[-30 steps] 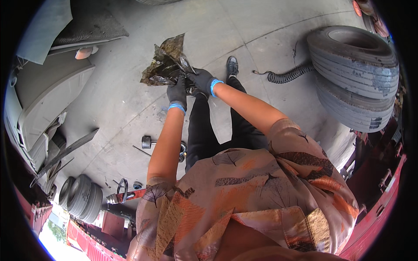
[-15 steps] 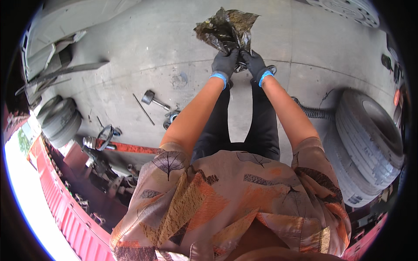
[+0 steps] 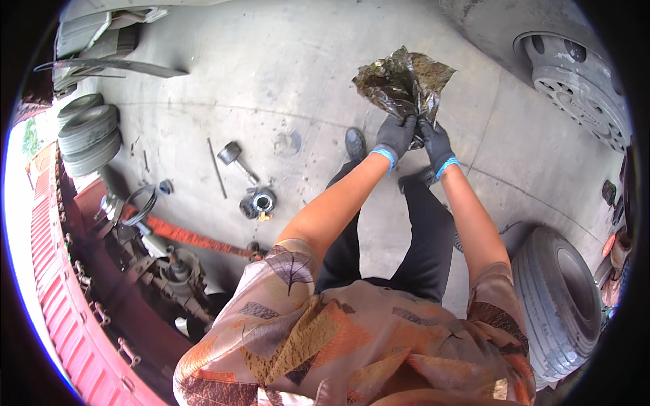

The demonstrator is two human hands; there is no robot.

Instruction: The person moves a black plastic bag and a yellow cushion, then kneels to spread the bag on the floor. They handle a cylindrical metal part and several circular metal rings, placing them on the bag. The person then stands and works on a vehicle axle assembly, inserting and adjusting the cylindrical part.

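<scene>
A crumpled, shiny dark plastic sheet (image 3: 396, 76) with brownish smears stands up from my two hands, its upper edges spread and its lower end bunched. My left hand (image 3: 395, 134), in a black glove over a blue cuff, is closed round the left side of the bunched end. On the other side my right hand (image 3: 437, 142), gloved the same way, pinches it close beside the left thumb. Both hands are out in front of me over the concrete floor (image 3: 305, 74), above my shoes. A bit of dark material hangs below the fingers; what it is I cannot make out.
On the floor to my left lie a large socket-like tool (image 3: 233, 157), a thin rod (image 3: 217, 168) and a round metal part (image 3: 263, 200). Stacked tires (image 3: 91, 139) stand farther left, near a red truck frame (image 3: 189, 233). A big tire (image 3: 558, 304) is close at my right.
My view has swung to the right, and my feet have shifted, with the left shoe now showing ahead. Both hands still hold the plastic sheet, which keeps much the same shape.
</scene>
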